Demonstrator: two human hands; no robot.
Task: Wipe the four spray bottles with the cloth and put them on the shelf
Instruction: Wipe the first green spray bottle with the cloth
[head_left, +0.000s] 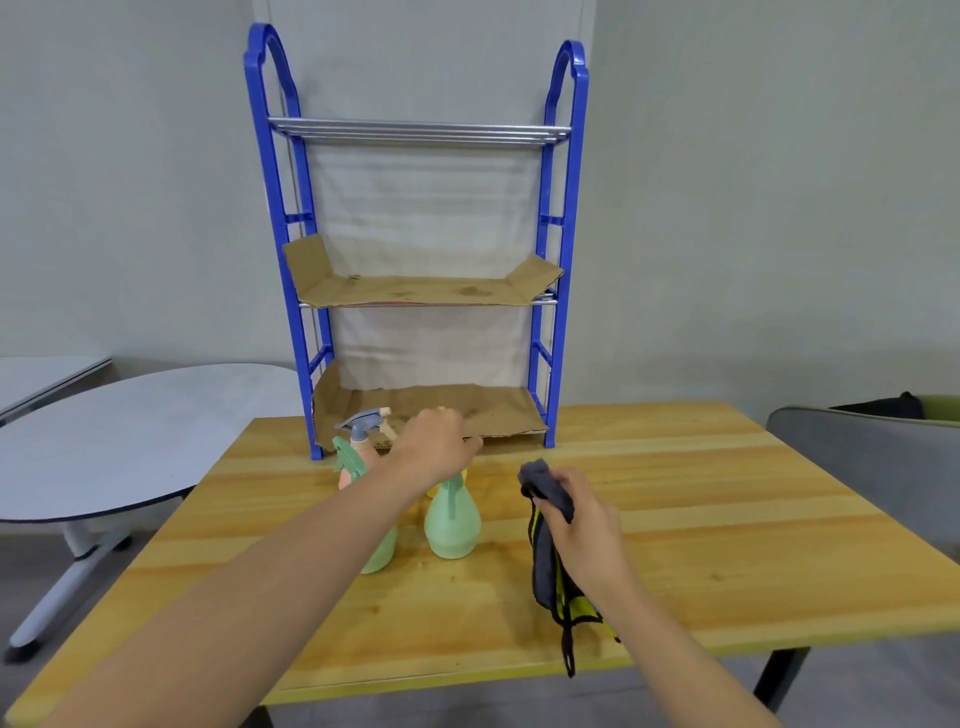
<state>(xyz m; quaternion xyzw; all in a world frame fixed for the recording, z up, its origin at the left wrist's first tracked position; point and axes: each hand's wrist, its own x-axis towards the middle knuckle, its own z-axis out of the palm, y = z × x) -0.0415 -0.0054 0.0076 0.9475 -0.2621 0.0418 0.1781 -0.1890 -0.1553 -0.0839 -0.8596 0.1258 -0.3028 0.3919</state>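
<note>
The left hand (436, 444) reaches over the spray bottles (451, 519) with curled fingers; whether it grips one I cannot tell. The right hand (579, 519) holds the dark cloth (545, 561), which hangs down. The bottles stand together on the bench (675, 509), before the blue shelf (563, 234).

Shelf (415, 291) at table (675, 493) rear, 4 spray bottles (451, 519) clustered before it; cloth (550, 561) right of bottles

Wooden worktop (675, 519) w/ black leg at right. White round table (130, 431) to the left, grey legs on wheels; another white tabletop (41, 374) behind it. Grey chair (857, 457) at right, by grey wall (753, 208).
</note>
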